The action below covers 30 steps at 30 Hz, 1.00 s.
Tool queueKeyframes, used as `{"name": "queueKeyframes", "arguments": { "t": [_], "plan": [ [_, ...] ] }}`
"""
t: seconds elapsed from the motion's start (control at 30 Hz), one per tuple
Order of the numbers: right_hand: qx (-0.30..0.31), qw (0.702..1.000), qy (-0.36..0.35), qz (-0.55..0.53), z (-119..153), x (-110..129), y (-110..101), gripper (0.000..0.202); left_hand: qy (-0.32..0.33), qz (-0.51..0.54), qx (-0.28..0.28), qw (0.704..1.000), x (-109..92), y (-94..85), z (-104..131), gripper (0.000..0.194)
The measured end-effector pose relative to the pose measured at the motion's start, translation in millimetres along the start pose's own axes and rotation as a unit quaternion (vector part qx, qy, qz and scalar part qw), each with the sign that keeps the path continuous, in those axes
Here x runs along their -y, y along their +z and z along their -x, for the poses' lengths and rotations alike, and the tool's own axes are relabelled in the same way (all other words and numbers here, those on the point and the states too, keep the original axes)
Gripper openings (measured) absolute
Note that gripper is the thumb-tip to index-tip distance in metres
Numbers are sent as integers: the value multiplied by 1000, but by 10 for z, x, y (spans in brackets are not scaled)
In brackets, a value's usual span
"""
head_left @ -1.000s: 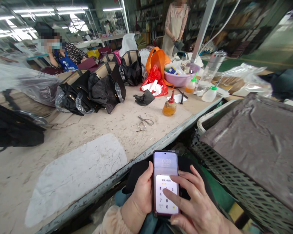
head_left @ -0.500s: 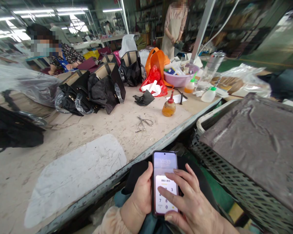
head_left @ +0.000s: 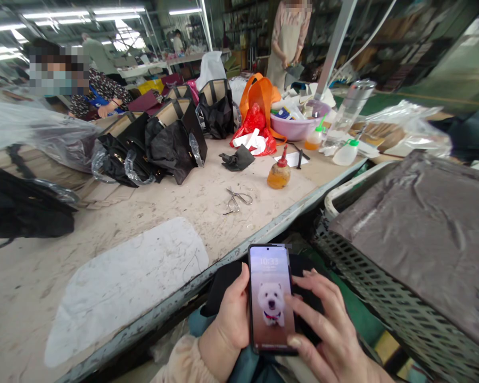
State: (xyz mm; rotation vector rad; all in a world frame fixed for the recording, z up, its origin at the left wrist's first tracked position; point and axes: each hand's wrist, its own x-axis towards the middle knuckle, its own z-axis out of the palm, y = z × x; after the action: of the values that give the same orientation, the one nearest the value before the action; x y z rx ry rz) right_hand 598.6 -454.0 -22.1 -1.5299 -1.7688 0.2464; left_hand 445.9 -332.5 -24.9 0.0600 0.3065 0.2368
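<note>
I saw the left hand [head_left: 227,319] cupped around a phone [head_left: 270,299] below the bench [head_left: 175,213] edge, while the right hand [head_left: 327,332] touched the phone's right side. Its screen showed a white dog. On the bench lay scissors [head_left: 235,200], an amber bottle [head_left: 279,173], black bags [head_left: 159,141] and a pink bowl [head_left: 295,127].
</note>
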Motion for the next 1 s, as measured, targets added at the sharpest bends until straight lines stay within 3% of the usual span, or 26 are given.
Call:
{"name": "queueKeyframes", "arguments": {
  "t": [0.07,0.2,0.4,0.53,0.87,1.0],
  "plan": [
    [-28,988,105,-110,45,33,79,59,20,-1,-4,1000,1,11,1,81],
    [-49,914,247,-318,53,134,220,67,93,-6,-22,995,5,44,-9,75],
    [-12,848,270,-455,-51,166,304,70,94,10,-32,995,9,45,-20,77],
    [-13,857,267,-441,-73,173,336,71,93,12,-33,995,13,11,-21,77],
    [9,927,243,-285,-19,127,421,90,108,16,-48,993,12,15,-34,73],
    [16,925,233,-299,5,128,407,88,96,19,-36,995,0,17,-31,73]
  ]
}}
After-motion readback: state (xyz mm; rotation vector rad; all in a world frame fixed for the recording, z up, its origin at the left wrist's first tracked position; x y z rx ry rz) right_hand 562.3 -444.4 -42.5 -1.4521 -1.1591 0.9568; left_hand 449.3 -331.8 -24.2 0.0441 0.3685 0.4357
